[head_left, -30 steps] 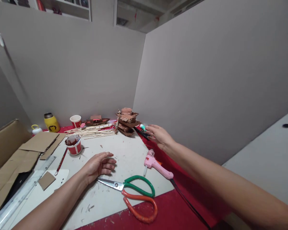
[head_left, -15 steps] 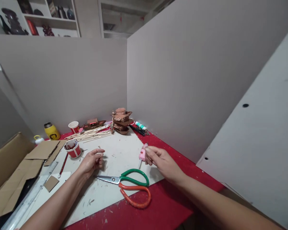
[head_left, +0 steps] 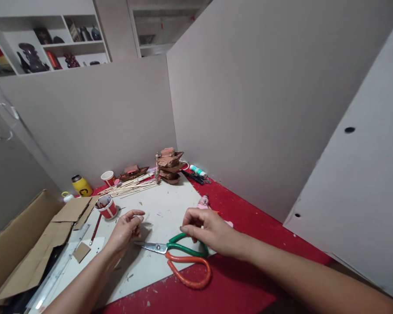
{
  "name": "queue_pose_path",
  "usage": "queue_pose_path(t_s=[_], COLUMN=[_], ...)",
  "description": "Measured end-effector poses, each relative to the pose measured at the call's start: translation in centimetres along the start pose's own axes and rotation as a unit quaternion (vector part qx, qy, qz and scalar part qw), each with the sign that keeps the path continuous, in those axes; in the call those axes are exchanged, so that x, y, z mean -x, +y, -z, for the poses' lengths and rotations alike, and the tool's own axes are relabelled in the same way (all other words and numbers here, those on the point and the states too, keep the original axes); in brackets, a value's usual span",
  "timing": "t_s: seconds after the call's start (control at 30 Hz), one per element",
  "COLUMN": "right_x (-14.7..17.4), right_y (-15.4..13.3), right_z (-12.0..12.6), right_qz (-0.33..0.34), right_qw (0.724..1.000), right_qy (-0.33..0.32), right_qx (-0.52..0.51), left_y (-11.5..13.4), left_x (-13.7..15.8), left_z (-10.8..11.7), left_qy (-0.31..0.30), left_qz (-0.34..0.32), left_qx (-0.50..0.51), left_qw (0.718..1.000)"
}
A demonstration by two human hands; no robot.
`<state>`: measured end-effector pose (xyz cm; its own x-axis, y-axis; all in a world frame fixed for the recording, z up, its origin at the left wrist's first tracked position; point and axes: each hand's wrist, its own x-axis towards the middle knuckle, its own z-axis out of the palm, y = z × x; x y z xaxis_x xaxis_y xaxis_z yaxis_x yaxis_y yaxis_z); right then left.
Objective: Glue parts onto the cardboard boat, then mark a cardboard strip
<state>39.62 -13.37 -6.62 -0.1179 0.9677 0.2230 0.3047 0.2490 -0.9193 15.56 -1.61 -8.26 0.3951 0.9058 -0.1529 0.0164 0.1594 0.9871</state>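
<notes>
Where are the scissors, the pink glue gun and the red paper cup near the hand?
scissors [head_left: 183, 266], head view, on the orange handle loop.
pink glue gun [head_left: 203, 202], head view, on its pink body behind the right hand.
red paper cup [head_left: 107, 207], head view, on its side wall.

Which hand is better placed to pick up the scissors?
Probably the right hand: it hovers right over the green handle of the scissors, fingers curled toward it. The left hand sits beside the blade tip, loosely closed, seemingly around a small pale piece.
</notes>
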Motion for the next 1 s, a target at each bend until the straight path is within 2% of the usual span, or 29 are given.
queue_pose_path(t_s=[0.07, 0.13, 0.2, 0.37, 0.53, 0.63, 0.8, 0.9, 1.0], right_x=[-0.6, -1.2, -2.0, -3.8, -5.3, -5.7, -5.5, -5.2, -5.0], right_y=[-0.1, -0.2, -0.5, -0.4, 2.7, 4.4, 5.1, 5.4, 6.0], right_z=[0.3, 1.2, 2.7, 7.1, 9.8, 10.3, 9.6, 8.9, 8.3], right_qz=[0.054, 0.108, 0.126, 0.073, 0.015, -0.019, -0.023, -0.007, 0.037], right_qw=[0.996, 0.985, 0.982, 0.990, 0.981, 0.980, 0.985, 0.983, 0.969], right_qy=[-0.015, -0.001, 0.028, 0.116, 0.188, 0.197, 0.171, 0.173, 0.179], right_qx=[0.073, 0.133, 0.136, 0.025, -0.033, -0.031, -0.026, 0.058, 0.168], left_y=[0.1, 0.6, 1.4, 3.2, 3.3, 2.8, 2.1, 1.6, 1.2], left_x=[0.0, -0.3, -0.8, -3.2, -5.0, -5.1, -4.0, -2.9, -1.7], left_z=[-0.1, -0.3, -0.7, -2.7, -5.0, -5.6, -5.0, -4.3, -3.7], left_qy=[0.005, 0.005, 0.001, -0.019, -0.050, -0.056, -0.035, -0.028, -0.025], left_qz=[-0.004, -0.009, -0.014, -0.021, -0.019, -0.017, -0.015, -0.009, -0.012], left_qx=[-0.012, -0.021, -0.029, -0.047, -0.032, -0.029, -0.035, -0.047, -0.066], left_qw=[1.000, 1.000, 0.999, 0.998, 0.998, 0.998, 0.999, 0.998, 0.997])
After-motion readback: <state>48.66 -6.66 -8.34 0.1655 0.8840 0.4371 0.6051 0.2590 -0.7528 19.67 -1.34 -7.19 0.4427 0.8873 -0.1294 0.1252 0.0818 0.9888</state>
